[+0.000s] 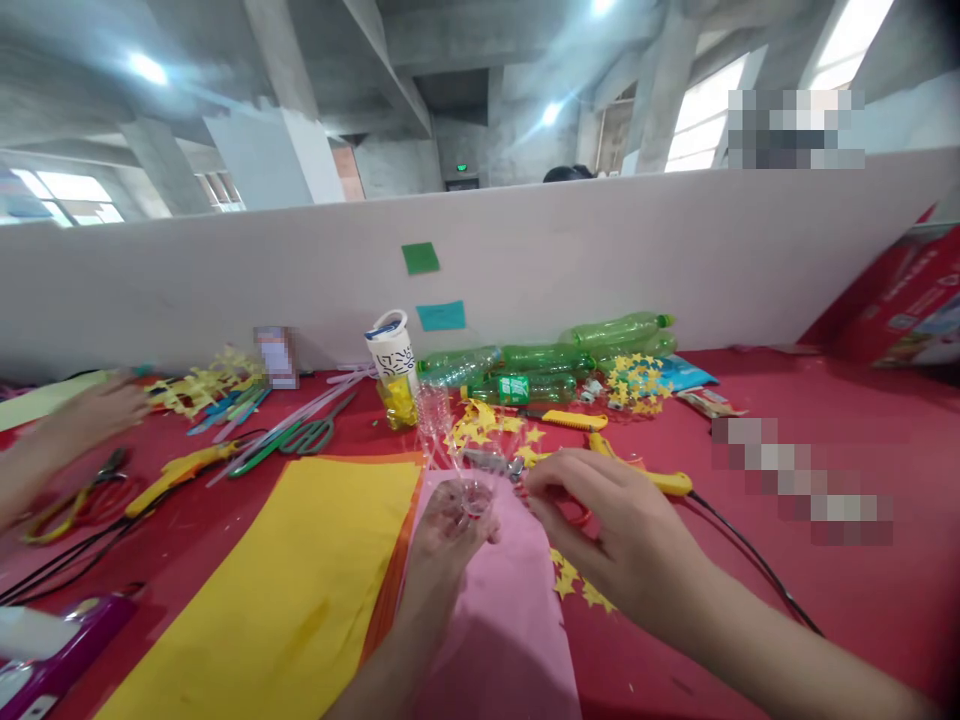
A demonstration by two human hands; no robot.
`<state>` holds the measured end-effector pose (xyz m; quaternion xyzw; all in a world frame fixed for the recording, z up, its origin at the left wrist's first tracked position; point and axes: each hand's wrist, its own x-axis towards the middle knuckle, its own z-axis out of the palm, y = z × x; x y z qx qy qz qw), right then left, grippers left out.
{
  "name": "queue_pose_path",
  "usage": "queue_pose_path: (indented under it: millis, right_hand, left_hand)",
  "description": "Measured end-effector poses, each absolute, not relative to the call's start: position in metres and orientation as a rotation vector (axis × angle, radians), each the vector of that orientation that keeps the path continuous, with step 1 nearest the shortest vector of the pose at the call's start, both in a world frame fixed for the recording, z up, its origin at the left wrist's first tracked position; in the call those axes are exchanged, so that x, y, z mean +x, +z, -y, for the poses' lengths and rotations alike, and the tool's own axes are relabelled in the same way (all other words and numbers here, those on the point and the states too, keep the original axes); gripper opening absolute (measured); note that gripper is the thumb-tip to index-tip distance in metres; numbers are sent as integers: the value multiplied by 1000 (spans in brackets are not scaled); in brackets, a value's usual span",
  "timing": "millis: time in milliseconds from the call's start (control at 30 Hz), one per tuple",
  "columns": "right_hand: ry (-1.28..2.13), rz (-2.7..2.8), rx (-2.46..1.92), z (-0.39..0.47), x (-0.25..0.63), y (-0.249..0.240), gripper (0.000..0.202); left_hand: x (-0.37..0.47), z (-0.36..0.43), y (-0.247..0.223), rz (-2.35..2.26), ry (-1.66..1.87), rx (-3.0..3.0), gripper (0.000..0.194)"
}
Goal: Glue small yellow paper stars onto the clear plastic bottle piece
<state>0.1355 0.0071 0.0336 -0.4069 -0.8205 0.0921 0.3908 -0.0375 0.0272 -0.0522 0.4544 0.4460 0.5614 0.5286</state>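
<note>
My left hand [448, 530] is wrapped round a clear plastic piece [475, 497] with a round rim, above a pink sheet [517, 620]. Thin clear strips spread up and outward from that piece. Just to its right, my right hand [592, 510] is raised with thumb and fingertips close together; whether something small is between them cannot be made out. Red scissor handles show partly behind the right hand. Yellow paper stars [566, 575] lie beneath the right hand, and more are heaped beyond both hands.
Yellow sheets [285, 570] lie left of the pink one. Green bottles [540, 360] line the white partition [300, 260]. Yellow glue guns [180, 475] with cords, a yellow cutter [574, 419] and green scissors [307, 436] lie around. Another person's hand [112, 405] is at the left.
</note>
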Motion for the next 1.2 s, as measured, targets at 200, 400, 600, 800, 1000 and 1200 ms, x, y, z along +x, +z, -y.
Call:
queue_pose_path:
  millis: [200, 400, 600, 800, 1000, 1200]
  right_hand:
    - [278, 2129, -1019, -6, 132, 35, 11]
    - [347, 2109, -1022, -5, 133, 36, 13]
    - [362, 2100, -1038, -5, 132, 35, 14]
    - [553, 1921, -1059, 1, 126, 35, 19]
    - [688, 1804, -988, 0, 120, 28, 11]
    - [650, 1826, -947, -1, 119, 29, 15]
  left_hand:
    - [-37, -29, -55, -1012, 1362, 966, 26]
    - [-37, -26, -55, -1007, 1376, 1030, 23]
    - [-36, -24, -52, -1051, 1347, 1060, 22]
    - [-33, -20, -43, -1201, 1311, 1110, 25]
    - [-31, -19, -45, -1167, 1317, 1142, 19]
    - [-33, -20, -48, -1133, 1309, 1139, 20]
